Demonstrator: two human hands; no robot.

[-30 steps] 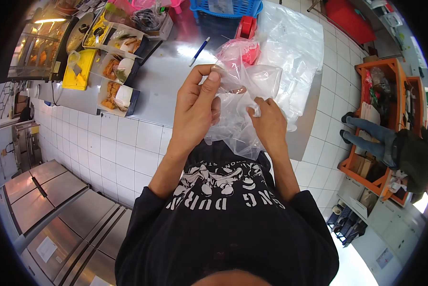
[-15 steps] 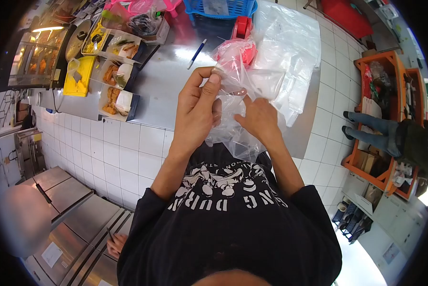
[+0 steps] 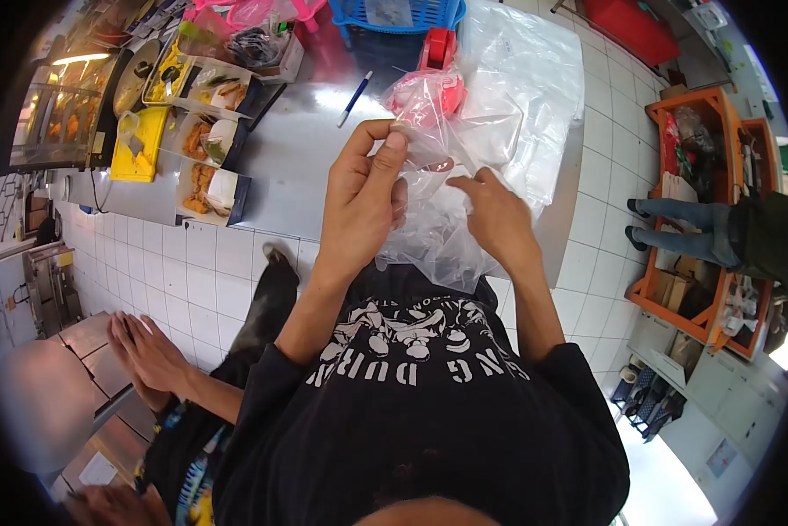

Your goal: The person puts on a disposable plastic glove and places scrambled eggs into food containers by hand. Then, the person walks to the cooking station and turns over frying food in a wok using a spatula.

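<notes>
My left hand (image 3: 366,188) pinches the upper edge of a clear plastic bag (image 3: 442,250) between thumb and fingers. The thin bag hangs crumpled in front of my shirt. On the bag's right side is my right hand (image 3: 502,219), its index finger stretched towards the plastic and its other fingers partly bent. Whether that fingertip touches the film I cannot tell. Just beyond my hands lies a pink plastic bundle (image 3: 424,95) beside a red tape dispenser (image 3: 438,48). A stack of clear plastic bags (image 3: 534,88) covers the table's right end.
Open boxes of fried food (image 3: 203,188) line the table's left side near a yellow tray (image 3: 139,145). A pen (image 3: 354,98) and a blue basket (image 3: 398,19) lie farther back. Another person's hands (image 3: 153,355) are at my lower left. An orange shelf (image 3: 688,219) stands right, with a person beside it.
My right hand has drawn slightly right and away from my left hand, which keeps its pinch. The co-worker at my lower left has come further into view, both hands now raised together.
</notes>
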